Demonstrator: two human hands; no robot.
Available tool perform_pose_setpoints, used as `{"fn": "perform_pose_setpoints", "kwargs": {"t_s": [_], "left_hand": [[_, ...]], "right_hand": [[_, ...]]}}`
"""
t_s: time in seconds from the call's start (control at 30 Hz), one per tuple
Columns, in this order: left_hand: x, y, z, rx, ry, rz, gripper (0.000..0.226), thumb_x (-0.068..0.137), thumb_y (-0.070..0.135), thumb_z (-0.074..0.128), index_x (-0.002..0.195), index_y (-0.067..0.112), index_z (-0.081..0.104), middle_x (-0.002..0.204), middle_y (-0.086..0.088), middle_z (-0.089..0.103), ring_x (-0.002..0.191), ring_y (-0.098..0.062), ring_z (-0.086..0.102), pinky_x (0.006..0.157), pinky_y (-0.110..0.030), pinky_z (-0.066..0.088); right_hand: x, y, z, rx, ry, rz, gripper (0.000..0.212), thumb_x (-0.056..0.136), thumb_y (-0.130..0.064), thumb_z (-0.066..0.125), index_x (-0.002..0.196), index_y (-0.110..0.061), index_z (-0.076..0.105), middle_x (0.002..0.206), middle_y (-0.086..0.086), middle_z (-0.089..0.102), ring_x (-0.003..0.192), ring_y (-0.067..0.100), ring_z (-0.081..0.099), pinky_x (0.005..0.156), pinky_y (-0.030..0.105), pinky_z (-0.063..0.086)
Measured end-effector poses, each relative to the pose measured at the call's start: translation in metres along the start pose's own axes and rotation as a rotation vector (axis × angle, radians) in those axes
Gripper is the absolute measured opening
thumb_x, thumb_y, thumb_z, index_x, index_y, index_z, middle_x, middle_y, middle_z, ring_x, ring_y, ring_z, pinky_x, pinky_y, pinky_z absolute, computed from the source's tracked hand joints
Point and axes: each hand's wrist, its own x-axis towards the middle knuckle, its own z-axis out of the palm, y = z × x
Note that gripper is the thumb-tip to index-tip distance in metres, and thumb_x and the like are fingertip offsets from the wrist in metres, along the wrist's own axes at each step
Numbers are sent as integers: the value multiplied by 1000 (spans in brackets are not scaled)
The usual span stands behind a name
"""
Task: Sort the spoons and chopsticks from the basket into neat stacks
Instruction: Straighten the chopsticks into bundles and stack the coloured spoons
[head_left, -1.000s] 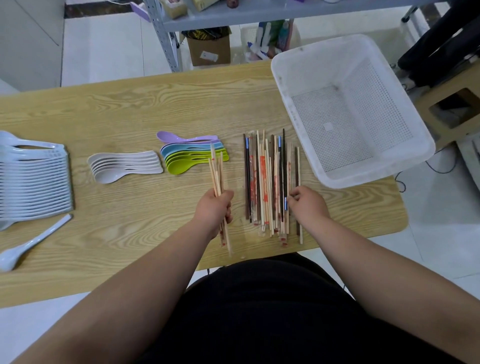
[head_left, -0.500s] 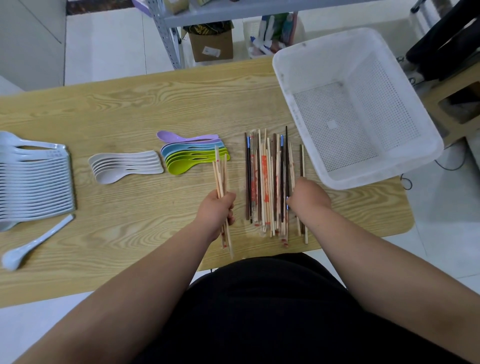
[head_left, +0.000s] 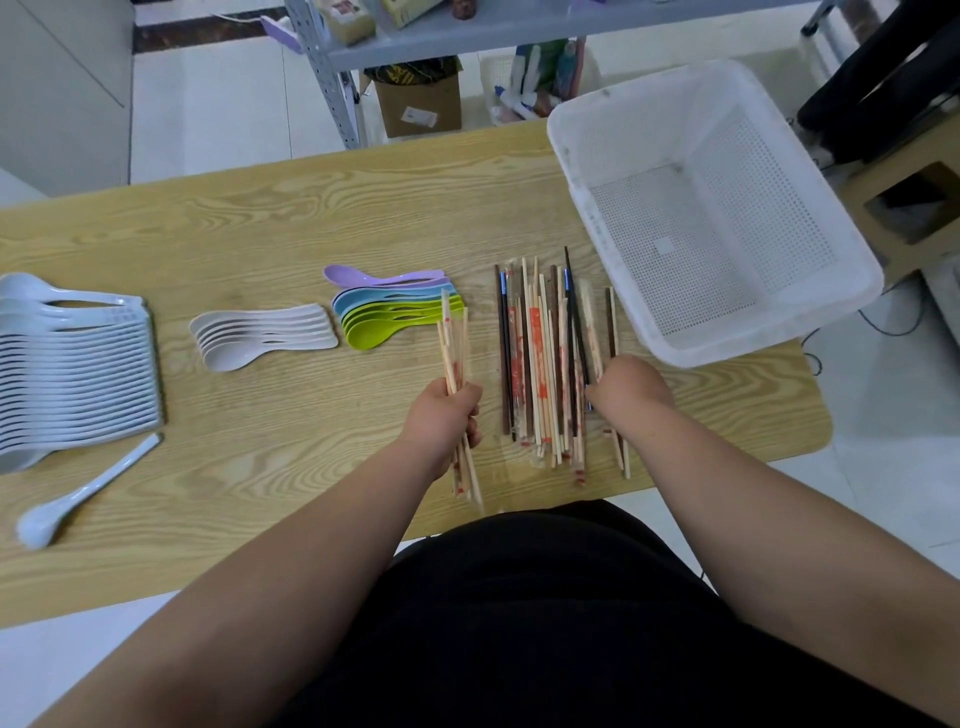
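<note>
Left hand (head_left: 441, 415) clamped on a bundle of pale chopsticks (head_left: 453, 343), right hand (head_left: 626, 389) closed over the loose chopstick pile (head_left: 540, 358) on the tabletop (head_left: 260, 223), coloured spoons (head_left: 395, 312) left of the bundle, white basket (head_left: 852, 270) beside the pile at right.

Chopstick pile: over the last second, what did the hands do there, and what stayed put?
The right hand slid from the pile's near end further up its right side and now appears to pinch a dark chopstick. The left hand kept its grip on the bamboo bundle. The spoon stacks and basket did not move.
</note>
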Motion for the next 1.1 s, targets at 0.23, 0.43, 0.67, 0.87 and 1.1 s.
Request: {"fn": "perform_pose_setpoints", "kwargs": {"t_s": [0.23, 0.43, 0.67, 0.87, 1.1], "left_hand": [[-3, 6, 4, 87, -39, 107, 17, 94, 32, 64, 95, 16, 58, 78, -6, 58, 53, -15, 52, 59, -36, 51], [-9, 17, 17, 158, -63, 201, 31, 84, 41, 74, 97, 14, 66, 73, -7, 69, 55, -18, 55, 51, -32, 44], [1, 17, 6, 234, 126, 136, 19, 87, 33, 63, 84, 15, 59, 72, -6, 62, 60, -23, 57, 59, -34, 48], [10, 5, 0, 310, 127, 56, 17, 88, 32, 63, 84, 17, 56, 73, -7, 58, 60, -24, 54, 56, -31, 45], [19, 1, 16, 377, 100, 32, 9, 85, 24, 64, 87, 16, 63, 74, -2, 63, 69, -21, 61, 57, -28, 45]], "right_hand": [[-57, -16, -11, 325, -54, -283, 24, 93, -33, 65, 93, -9, 68, 87, 6, 70, 69, 18, 66, 55, 28, 50], [-81, -55, -6, 420, -168, -404, 12, 87, -30, 72, 92, -18, 72, 80, 0, 73, 69, 15, 68, 54, 24, 50], [-42, -23, 10, 329, -65, -400, 37, 93, -44, 67, 124, -24, 64, 114, -4, 65, 91, 10, 60, 78, 27, 48], [-15, 4, 16, 122, 58, -393, 43, 96, -34, 62, 138, -26, 55, 136, 0, 51, 87, 8, 52, 82, 29, 50], [-5, -5, 13, 111, 80, -364, 43, 97, -39, 59, 135, -20, 57, 131, 2, 55, 101, 19, 60, 85, 37, 54]]}}
